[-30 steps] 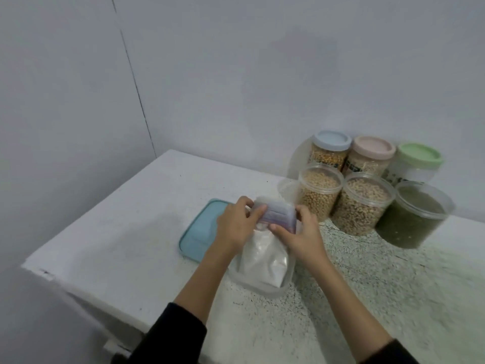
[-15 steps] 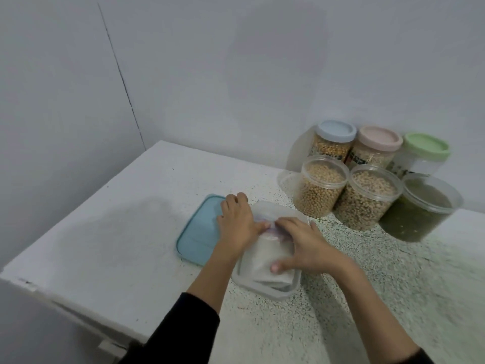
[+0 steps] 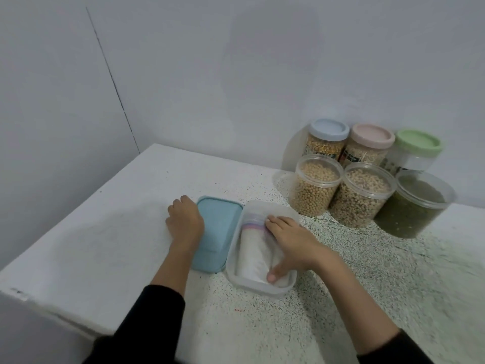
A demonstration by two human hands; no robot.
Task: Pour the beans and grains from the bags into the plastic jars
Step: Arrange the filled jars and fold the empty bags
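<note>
Stage: the jars appear filled; judged from the layout, emptied bags are being stowed and the box is to be closed.
Left hand (image 3: 184, 224): rests on the far-left edge of the blue lid (image 3: 217, 232), fingers curled over its rim; hold not fully visible.
Right hand (image 3: 288, 243): fingers spread flat, pressing the folded bags (image 3: 253, 254) down into the clear box (image 3: 237, 281).
Bags: inside the box, long axis running away from the person, parallel to the lid.
Lid: flat on the table (image 3: 105, 245), touching the box's left side; the left hand is nearer.
Jars (image 3: 364, 195): grouped far right, well apart from both hands.
</note>
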